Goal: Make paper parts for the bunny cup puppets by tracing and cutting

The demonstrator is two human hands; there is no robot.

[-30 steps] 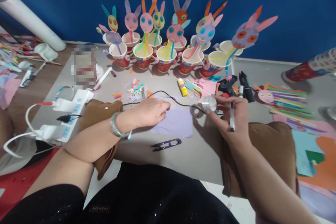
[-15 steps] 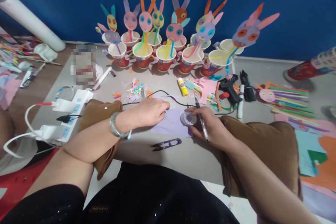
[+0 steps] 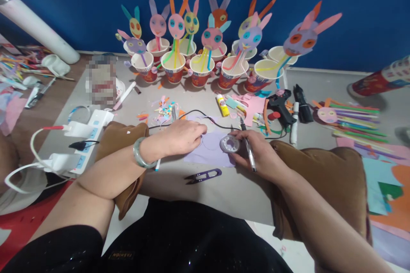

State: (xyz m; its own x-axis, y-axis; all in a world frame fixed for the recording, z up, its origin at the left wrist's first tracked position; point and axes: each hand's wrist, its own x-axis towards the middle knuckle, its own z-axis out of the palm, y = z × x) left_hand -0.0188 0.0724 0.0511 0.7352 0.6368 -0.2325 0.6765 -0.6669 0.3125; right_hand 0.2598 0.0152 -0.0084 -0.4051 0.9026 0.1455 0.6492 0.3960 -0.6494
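A sheet of purple paper lies on the table before me, with a round outline drawn on it. My left hand rests on the paper's left part, its fingers bent and pressed together against the sheet. In my right hand is a small round ring like a tape roll, held between thumb and fingers over the paper's right side. The same hand keeps a clear-barrelled pen against its fingers, tip pointing away from me. Purple thread snips lie just below the paper.
Paper cups with rabbit-faced figures line the back. Behind the paper are a glue stick, a black glue gun and its cable. A power strip sits left. Brown cushions lie under both forearms; straws and coloured paper are right.
The round ring has tilted slightly in my right hand, its centre opening showing more. The pen has shifted a little with the hand. My left hand stays in place.
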